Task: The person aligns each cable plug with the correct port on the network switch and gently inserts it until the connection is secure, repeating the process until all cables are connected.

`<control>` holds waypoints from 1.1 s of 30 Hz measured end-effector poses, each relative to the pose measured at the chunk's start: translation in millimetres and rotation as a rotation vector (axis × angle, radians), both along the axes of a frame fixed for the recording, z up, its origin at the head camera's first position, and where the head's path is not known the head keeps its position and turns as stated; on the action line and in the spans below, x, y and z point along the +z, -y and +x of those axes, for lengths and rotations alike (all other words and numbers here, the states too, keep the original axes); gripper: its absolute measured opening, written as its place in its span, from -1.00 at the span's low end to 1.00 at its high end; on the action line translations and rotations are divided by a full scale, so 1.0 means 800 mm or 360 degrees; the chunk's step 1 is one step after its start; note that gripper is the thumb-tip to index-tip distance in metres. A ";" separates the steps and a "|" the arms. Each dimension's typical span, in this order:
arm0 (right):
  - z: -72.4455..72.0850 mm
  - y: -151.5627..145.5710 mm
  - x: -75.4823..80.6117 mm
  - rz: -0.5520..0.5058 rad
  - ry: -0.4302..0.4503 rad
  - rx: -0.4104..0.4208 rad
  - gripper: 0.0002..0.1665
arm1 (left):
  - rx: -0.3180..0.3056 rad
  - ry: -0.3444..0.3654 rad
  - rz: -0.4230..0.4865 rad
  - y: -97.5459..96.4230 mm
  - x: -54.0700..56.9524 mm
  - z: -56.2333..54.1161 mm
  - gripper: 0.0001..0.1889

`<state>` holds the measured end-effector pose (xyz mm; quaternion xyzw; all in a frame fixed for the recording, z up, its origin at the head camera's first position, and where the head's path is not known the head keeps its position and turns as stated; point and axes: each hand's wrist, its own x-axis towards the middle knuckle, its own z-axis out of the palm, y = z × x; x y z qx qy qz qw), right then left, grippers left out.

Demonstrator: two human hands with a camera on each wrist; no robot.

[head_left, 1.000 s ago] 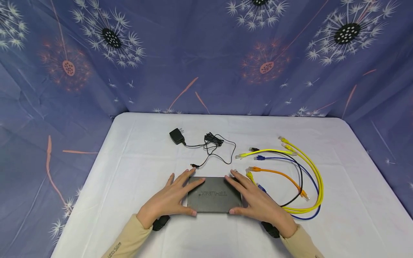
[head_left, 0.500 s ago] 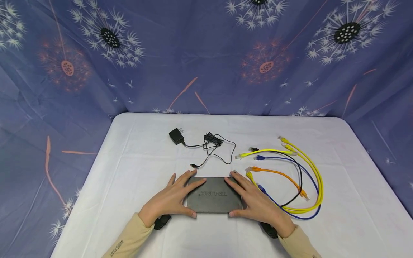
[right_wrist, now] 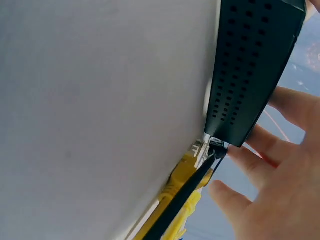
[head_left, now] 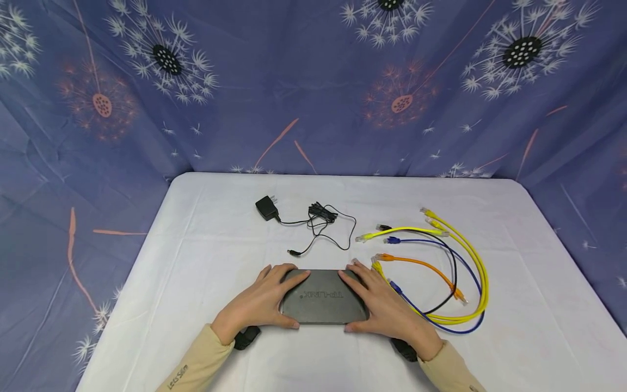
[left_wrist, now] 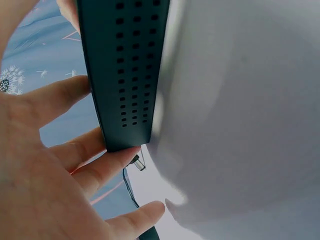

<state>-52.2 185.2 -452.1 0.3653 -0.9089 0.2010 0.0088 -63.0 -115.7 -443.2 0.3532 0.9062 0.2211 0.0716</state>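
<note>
A dark grey TP-LINK network switch [head_left: 323,307] lies flat on the white table, its lettering upside down in the head view. My left hand [head_left: 259,299] grips its left end, thumb at the near edge and fingers over the top and at the far edge. At the right end my right hand [head_left: 384,305] holds it in the same way. Each wrist view shows one vented side wall of the switch, with fingertips against its far corner. The far side of the switch is hidden.
Beyond the switch lies a black power adapter [head_left: 266,208] with a bundled cord [head_left: 322,212]. To the right are loosely looped network cables: yellow [head_left: 484,272], orange [head_left: 416,261], blue [head_left: 426,240] and black [head_left: 455,272]. Some plugs lie close to my right hand. A patterned curtain [head_left: 274,81] hangs behind the white table [head_left: 210,218].
The fingers of both hands have drawn in from spread out to bent at the far edge of the switch. The switch, adapter and cables stay in place.
</note>
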 end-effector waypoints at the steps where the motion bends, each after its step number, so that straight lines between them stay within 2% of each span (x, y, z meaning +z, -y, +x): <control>1: 0.000 0.001 0.000 0.0001 0.0005 -0.0012 0.24 | -0.0003 -0.0013 -0.0002 0.000 0.000 0.000 0.05; 7: 0.001 0.004 0.005 0.0001 0.0067 -0.0089 0.21 | -0.0016 -0.0050 0.0008 0.001 0.003 0.001 0.04; 13: -0.002 0.002 0.017 -0.0153 0.0083 -0.0094 0.22 | -0.0030 -0.0040 0.0105 0.002 0.025 -0.004 0.02; 18: -0.013 -0.003 0.029 -0.0262 -0.0064 -0.0047 0.22 | -0.0052 -0.0021 0.0189 0.004 0.046 -0.014 0.01; 22: -0.020 -0.006 0.039 -0.0334 -0.0184 -0.0011 0.20 | -0.0068 -0.0033 0.0233 0.003 0.057 -0.022 0.02; 28: -0.027 -0.009 0.048 -0.0416 -0.0262 -0.0025 0.15 | -0.0088 -0.0071 0.0371 0.001 0.062 -0.031 0.00; 33: -0.031 -0.011 0.052 -0.0482 -0.0337 -0.0072 0.14 | -0.0055 -0.0114 0.0524 -0.004 0.058 -0.032 -0.08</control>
